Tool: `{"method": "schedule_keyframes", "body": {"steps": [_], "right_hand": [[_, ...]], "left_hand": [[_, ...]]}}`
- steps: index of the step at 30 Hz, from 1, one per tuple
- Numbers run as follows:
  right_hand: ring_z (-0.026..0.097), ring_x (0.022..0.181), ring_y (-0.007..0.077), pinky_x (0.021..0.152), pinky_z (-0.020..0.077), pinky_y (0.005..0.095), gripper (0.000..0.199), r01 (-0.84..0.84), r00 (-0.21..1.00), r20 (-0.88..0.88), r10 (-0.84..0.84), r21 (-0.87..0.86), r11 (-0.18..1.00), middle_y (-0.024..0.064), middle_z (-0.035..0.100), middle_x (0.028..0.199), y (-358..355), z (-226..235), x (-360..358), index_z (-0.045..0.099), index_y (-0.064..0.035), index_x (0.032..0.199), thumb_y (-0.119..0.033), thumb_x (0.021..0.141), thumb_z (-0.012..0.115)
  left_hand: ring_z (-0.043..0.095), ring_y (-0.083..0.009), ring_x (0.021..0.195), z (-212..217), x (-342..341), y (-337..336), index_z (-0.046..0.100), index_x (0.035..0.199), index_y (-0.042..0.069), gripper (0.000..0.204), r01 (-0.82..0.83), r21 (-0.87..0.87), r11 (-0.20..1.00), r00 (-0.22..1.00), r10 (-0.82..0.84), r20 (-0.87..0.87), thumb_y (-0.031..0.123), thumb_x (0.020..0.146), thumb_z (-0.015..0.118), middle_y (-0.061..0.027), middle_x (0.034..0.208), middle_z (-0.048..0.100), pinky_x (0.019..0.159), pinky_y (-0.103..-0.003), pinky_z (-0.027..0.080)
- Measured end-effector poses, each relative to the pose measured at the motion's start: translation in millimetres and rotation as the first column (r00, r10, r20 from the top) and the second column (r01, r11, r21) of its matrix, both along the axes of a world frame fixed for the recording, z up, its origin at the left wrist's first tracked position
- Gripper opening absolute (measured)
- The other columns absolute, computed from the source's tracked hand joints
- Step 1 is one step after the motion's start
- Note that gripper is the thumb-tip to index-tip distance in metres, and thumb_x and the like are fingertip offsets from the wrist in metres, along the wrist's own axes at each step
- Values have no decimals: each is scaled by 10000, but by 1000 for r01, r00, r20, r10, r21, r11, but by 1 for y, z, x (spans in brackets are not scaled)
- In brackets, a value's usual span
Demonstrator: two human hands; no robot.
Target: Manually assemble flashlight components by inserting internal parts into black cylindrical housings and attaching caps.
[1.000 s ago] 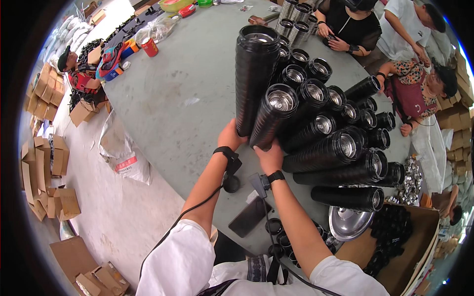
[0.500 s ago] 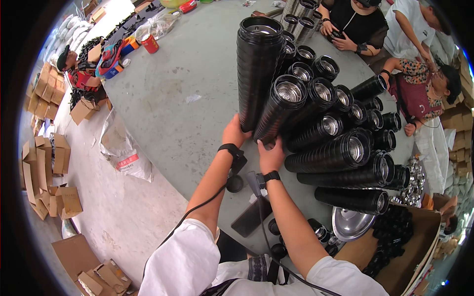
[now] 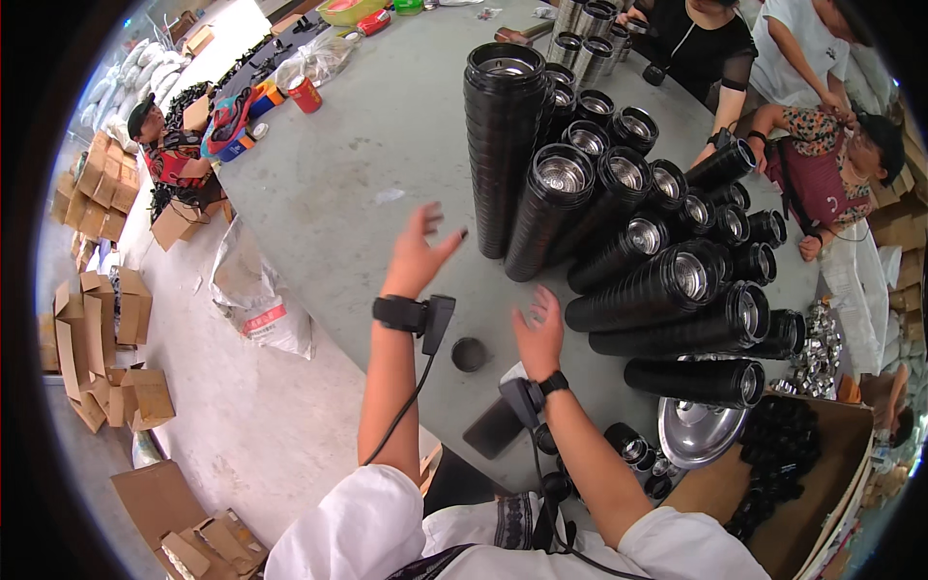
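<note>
My left hand (image 3: 420, 253) is raised over the grey table, fingers spread and a little blurred, holding nothing. It is apart from a tall black ribbed tube (image 3: 501, 155) to its right, which stands upright with an open threaded rim. My right hand (image 3: 538, 329), also open with nothing in it, hovers just below another black ribbed tube (image 3: 541, 217) that has a silvery perforated inside. Several similar tubes crowd to the right, some upright, others looking tilted toward the rim of the view. Near my right wrist lie a round dark cap (image 3: 469, 355) and a dark phone (image 3: 495, 427).
Steel tubes (image 3: 592, 60) stand at the far edge. A steel lid (image 3: 700, 431) and a carton (image 3: 839, 464) of black parts are at lower right. Across the table, a person's hand (image 3: 715, 150) is by a tube. A red can (image 3: 304, 95) stands far left.
Both my hands have let go of the front tubes. The left moved left, the right back toward me. A co-worker's hand at the far right has come down to the tubes.
</note>
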State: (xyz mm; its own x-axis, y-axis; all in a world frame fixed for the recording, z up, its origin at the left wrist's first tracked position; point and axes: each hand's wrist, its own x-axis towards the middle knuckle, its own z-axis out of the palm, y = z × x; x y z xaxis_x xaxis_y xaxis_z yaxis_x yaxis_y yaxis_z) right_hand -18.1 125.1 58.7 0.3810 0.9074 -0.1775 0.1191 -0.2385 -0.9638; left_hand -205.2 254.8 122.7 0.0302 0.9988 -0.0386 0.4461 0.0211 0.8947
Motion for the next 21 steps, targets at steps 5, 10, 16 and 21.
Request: {"method": "schedule_keyframes", "body": {"steps": [5,10,16,21], "right_hand": [[542,1126,259,979,425,376,474,-25,997,-70,26,18,1000,145,554,1256,-45,24,9,482,-23,1275,-67,830,640],[563,1068,230,930,447,357,395,-75,989,-119,82,62,995,118,598,1186,-67,36,8,524,-27,1214,-48,833,625],[589,967,189,878,466,324,331,-40,996,-69,48,113,993,102,643,1072,-77,42,28,559,-26,1159,-35,833,618],[602,946,181,871,474,311,302,-11,990,-140,20,68,998,97,648,1061,-92,46,36,572,-19,1135,-42,838,621]], "left_hand": [[533,-263,1163,134,48,35,380,1366,37,765,-83,442,893,985,6,173,224,749,792,-155,1276,549,946,-415,457],[610,-198,1023,158,70,65,489,1252,-17,672,169,383,908,976,-209,65,215,714,818,-132,1130,634,883,-330,492],[634,-160,946,163,84,59,565,1157,-11,553,86,384,919,986,-133,99,164,701,826,-95,1047,665,839,-300,509],[662,-179,884,170,86,51,578,1075,-14,514,75,432,899,980,-145,133,171,670,835,-115,992,681,793,-309,531]]}}
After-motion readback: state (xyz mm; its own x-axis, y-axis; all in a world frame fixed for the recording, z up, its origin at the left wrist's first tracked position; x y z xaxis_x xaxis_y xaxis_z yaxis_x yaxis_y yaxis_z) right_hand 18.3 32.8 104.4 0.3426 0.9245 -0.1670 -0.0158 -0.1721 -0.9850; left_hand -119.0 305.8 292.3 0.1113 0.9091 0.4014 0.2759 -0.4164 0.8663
